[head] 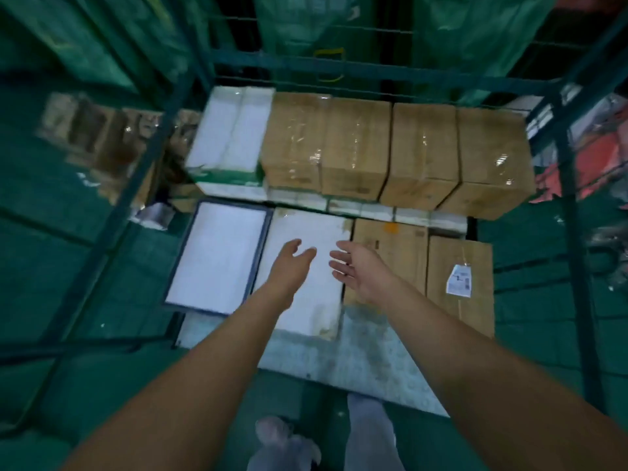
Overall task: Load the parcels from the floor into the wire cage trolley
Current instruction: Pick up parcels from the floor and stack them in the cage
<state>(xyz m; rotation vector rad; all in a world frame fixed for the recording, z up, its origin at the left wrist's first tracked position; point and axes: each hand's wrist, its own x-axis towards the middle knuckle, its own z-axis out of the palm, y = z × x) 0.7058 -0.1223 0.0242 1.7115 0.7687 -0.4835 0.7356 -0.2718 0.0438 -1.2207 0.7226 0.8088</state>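
I look down into the green wire cage trolley (574, 253). Both arms reach in over a flat white parcel (306, 300) lying on the trolley floor. My left hand (290, 266) hovers above it with fingers straight and holds nothing. My right hand (360, 270) is beside it, palm turned inward, fingers spread, also holding nothing. A white parcel with a dark border (217, 256) lies to the left. Brown cardboard boxes (458, 283) lie to the right. A back row of taped brown boxes (390, 147) and a white box (227, 130) is stacked higher.
The trolley's bare grey floor plate (356, 355) shows at the front. Green sacks (475, 28) hang behind the cage. More wrapped parcels (98, 134) lie outside the left wall, and red items (598, 161) outside the right wall. My feet (289, 443) stand on green floor.
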